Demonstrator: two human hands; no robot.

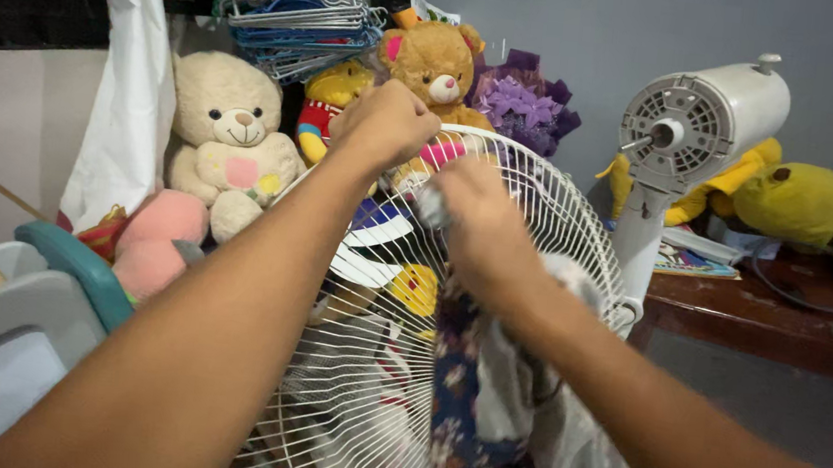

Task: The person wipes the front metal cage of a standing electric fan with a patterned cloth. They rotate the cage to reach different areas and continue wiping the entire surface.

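From the head camera, my left hand (383,121) was closed in a fist around the top rim of a white wire fan guard (375,361), which stood tilted in front of me. My right hand (478,224) pressed a bunched grey cloth (523,394) with a dark floral patch against the guard's wires, fingers curled around the fabric. Behind the guard sat a cream teddy bear (234,138) and a brown teddy bear (436,65), below a stack of wire hangers (300,18). To the right, the white fan motor (703,114) stood at the edge of a dark wooden counter (780,321), near yellow plush toys (806,203).
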